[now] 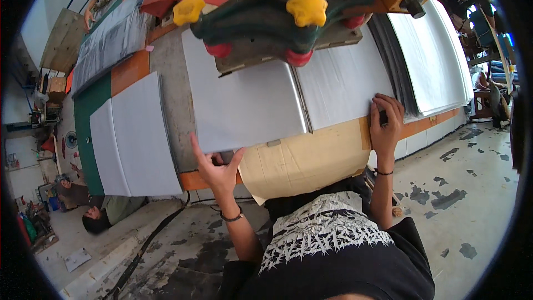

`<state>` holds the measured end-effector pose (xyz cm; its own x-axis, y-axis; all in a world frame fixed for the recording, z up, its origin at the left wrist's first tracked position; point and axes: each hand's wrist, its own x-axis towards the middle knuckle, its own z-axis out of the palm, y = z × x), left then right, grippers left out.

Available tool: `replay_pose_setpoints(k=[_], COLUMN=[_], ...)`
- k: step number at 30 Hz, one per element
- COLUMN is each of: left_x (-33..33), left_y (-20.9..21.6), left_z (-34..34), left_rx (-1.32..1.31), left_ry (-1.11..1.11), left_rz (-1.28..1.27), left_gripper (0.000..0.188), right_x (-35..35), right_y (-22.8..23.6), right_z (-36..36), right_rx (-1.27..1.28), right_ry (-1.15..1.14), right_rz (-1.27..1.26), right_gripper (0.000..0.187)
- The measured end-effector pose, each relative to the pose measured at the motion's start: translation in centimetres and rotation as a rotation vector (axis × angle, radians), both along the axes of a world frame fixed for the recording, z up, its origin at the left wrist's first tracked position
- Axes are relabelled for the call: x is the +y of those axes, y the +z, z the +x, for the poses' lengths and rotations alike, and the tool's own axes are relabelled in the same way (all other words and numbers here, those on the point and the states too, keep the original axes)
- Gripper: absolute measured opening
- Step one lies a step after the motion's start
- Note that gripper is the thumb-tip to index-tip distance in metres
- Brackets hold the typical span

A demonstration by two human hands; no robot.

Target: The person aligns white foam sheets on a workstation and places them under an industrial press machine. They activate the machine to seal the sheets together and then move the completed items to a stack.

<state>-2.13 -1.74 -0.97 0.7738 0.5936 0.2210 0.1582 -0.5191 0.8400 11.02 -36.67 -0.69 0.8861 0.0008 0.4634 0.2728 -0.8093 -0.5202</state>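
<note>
A glossy white cover sheet (250,105) lies under the green machine head, beside a second white sheet (338,86) with a dark seam between them. My left hand (216,173) is at the near left corner of the glossy sheet, its index finger and thumb spread apart along the edges. My right hand (387,125) rests at the near right corner of the second sheet, fingers bent and thumb apart, with a gap between them. Both hands appear to touch the sheets rather than grip them. The green machine head (261,25) hides the far part of both sheets.
Yellow star knobs (307,9) top the machine. Tan cardboard (305,158) hangs over the table's near edge. White sheets are stacked at right (430,58); folded white sheets (136,133) and plastic-wrapped sheets (111,39) lie at left. Other people (111,205) are beyond the left side.
</note>
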Motion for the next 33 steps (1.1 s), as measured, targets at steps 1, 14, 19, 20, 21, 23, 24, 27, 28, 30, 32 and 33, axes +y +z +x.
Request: replay_pose_setpoints(k=[1,14,19,20,21,23,24,27,28,30,32,33], left_x=[0.2,-0.3,-0.7,-0.8,-0.9,-1.0,-1.1,-0.7,-0.8,-0.9,-1.1,-1.2], left_y=[-0.3,3.2,2.7,2.4,2.3,2.5,2.6,2.6,2.5,1.9,1.0,0.6], left_z=[-0.3,1.3,2.4,2.7,2.9,3.2,3.3,3.4,3.4,3.5,3.5,3.5], left_rx=[-0.009,0.183,0.095,0.069,0.043,0.039,0.037,0.037,0.036,0.03,0.026,0.025], left_ry=[-0.018,-0.226,-0.175,-0.165,-0.154,-0.134,-0.122,-0.159,-0.16,-0.164,-0.147,-0.141], left_rz=[0.06,0.522,0.548,0.535,0.521,0.459,0.428,0.456,0.419,0.351,0.279,0.243], left_gripper=[0.102,0.026,0.012,0.011,0.009,0.009,0.01,0.011,0.01,0.008,0.008,0.008], right_x=[0.1,0.1,2.0,2.7,3.2,3.2,3.2,3.4,3.5,3.7,3.8,3.8], right_y=[0.0,1.5,3.9,4.2,4.3,3.4,3.1,2.7,2.6,2.3,2.2,2.1], right_z=[0.0,-1.5,-2.3,-2.3,-2.1,-1.5,-1.2,-1.0,-1.0,-1.0,-0.9,-0.9], right_rx=[0.001,0.107,0.177,0.182,0.187,0.201,0.188,0.166,0.162,0.133,0.107,0.095], right_ry=[0.011,0.086,0.302,0.35,0.398,0.444,0.451,0.445,0.439,0.427,0.422,0.423], right_rz=[0.001,0.074,-0.091,-0.146,-0.201,-0.238,-0.237,-0.226,-0.221,-0.212,-0.213,-0.219], right_gripper=[0.01,0.016,0.036,0.042,0.047,0.058,0.057,0.052,0.05,0.044,0.038,0.035])
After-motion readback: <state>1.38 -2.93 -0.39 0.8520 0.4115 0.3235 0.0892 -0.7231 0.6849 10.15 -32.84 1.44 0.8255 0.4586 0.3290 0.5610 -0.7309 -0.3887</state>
